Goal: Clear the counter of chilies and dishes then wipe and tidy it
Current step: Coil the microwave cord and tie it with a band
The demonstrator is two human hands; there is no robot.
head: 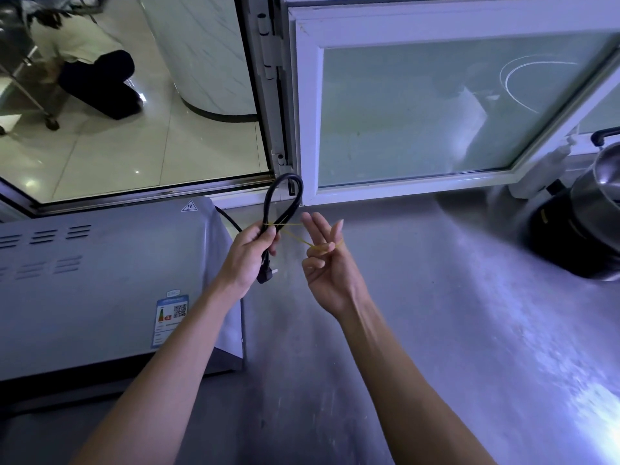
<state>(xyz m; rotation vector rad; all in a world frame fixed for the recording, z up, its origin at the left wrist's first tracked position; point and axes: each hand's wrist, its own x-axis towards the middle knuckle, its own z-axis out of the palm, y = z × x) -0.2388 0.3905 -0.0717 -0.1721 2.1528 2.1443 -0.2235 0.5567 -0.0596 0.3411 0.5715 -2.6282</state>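
My left hand (250, 255) grips a folded black power cord (283, 196) above the steel counter (419, 297). The cord's loop sticks up from my fist and its plug (265, 275) hangs below it. A thin yellow rubber band (295, 233) stretches from the cord to my right hand (327, 263). My right hand pinches the band with thumb and a bent finger, the other fingers held straight up. The cord runs back to the silver microwave (107, 280) on the left.
A black cooker base with a steel pot (587, 213) stands at the right edge of the counter. A white-framed window (436, 112) lines the back. Through the open pane at left, a person crouches on a tiled floor (100, 152).
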